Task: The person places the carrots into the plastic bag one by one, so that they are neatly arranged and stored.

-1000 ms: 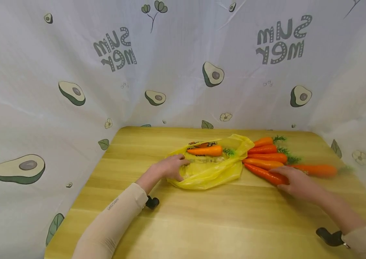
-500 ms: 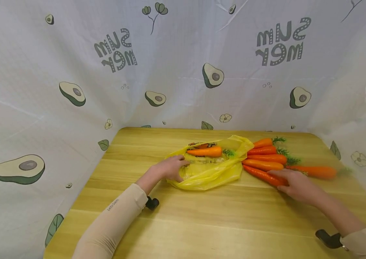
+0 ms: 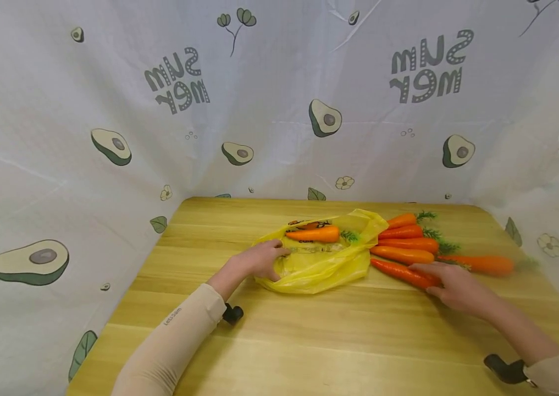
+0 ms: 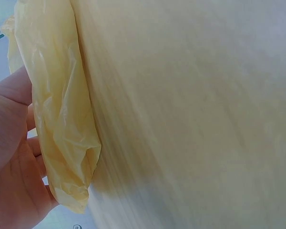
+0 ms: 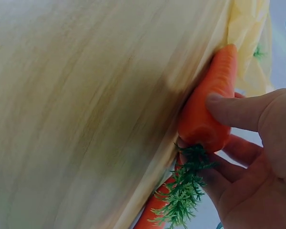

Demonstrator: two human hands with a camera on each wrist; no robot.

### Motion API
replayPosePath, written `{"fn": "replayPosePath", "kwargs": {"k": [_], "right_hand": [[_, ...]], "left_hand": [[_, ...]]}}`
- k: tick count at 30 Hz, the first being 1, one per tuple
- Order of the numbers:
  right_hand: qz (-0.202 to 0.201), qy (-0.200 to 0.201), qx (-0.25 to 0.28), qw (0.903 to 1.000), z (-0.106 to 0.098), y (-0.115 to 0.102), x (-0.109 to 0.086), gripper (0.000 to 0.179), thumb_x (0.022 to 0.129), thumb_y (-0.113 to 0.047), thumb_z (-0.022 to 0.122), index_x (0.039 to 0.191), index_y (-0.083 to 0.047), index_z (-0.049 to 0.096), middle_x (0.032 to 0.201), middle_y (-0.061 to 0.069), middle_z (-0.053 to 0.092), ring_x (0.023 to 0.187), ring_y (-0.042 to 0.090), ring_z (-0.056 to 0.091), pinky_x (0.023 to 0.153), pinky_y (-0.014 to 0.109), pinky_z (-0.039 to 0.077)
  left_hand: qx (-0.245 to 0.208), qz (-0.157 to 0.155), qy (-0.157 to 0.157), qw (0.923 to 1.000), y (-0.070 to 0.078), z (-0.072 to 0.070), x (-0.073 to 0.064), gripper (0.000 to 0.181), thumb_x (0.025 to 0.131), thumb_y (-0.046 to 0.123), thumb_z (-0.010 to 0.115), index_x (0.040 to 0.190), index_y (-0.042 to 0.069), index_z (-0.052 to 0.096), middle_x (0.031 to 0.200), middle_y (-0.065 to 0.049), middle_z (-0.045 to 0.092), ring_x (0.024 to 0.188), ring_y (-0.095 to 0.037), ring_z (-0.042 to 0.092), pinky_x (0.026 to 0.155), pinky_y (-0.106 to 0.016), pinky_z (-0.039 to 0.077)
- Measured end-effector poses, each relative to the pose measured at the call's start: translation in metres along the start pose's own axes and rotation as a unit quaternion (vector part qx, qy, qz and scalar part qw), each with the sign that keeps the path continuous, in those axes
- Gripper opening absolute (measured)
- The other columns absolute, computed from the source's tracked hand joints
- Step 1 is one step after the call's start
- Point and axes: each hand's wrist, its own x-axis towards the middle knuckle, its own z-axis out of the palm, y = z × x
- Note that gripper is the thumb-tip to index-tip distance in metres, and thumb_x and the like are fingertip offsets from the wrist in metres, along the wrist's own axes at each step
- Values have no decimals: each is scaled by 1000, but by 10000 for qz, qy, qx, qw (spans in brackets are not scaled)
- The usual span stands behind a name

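My left hand (image 3: 259, 259) reaches into the left end of a yellow plastic bag (image 3: 319, 275), thumb and fingers spread apart. In the left wrist view, the crinkled bag (image 4: 62, 114) covers the fingertips. One carrot with a green top (image 3: 316, 235) lies in the bag's mouth. My right hand (image 3: 459, 289) holds the thick end of a red-orange carrot (image 3: 398, 271), whose tip points at the bag. Seen from the right wrist, the thumb (image 5: 238, 112) presses on this carrot (image 5: 207, 105) and the fingers pass beneath it. Its leafy green top (image 5: 186, 191) hangs by the palm.
Several more carrots (image 3: 403, 254) fan out at the bag's right side, their tips by the plastic. Another carrot (image 3: 489, 265) lies farther right, behind my right hand. The wooden table (image 3: 309, 341) ends at a white curtain (image 3: 279, 110) printed with avocados.
The carrot in my right hand has swung slightly away from the neighbouring carrot, toward the near side. My left hand and the bag look the same.
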Motion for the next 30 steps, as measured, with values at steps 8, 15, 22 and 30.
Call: {"fn": "replayPosePath", "kwargs": {"k": [8,15,22,30], "right_hand": [[-171,103,-1,9998,-7,4,0,54,80,-1,79,132,-4,65,125,20,69,105,41,67,83,57,55],[-110,18,34,9999,-16,-2,-1,55,81,-5,80,133,-7,65,126,19,69,107,41,67,83,56,55],[-168,55,-100,9998,-22,-6,3,54,79,-5,82,131,-7,67,122,18,70,104,37,67,79,50,56],[-304,-20,-79,9995,-33,-14,11,57,80,-4,82,134,-7,64,124,14,70,84,10,59,66,26,48]], "left_hand": [[-23,-29,17,10000,-2,-2,1,77,90,31,75,157,28,37,164,-9,30,146,-33,38,116,-48,39],[-30,66,10,10000,-2,-1,1,78,89,32,76,157,26,39,162,-10,32,145,-33,39,115,-48,40],[19,51,-20,10000,-1,-1,2,78,89,33,76,157,26,38,163,-10,31,145,-32,38,116,-47,39],[66,36,-68,9999,-2,-2,3,78,90,33,74,158,27,36,163,-10,30,146,-32,38,116,-47,38]]}}
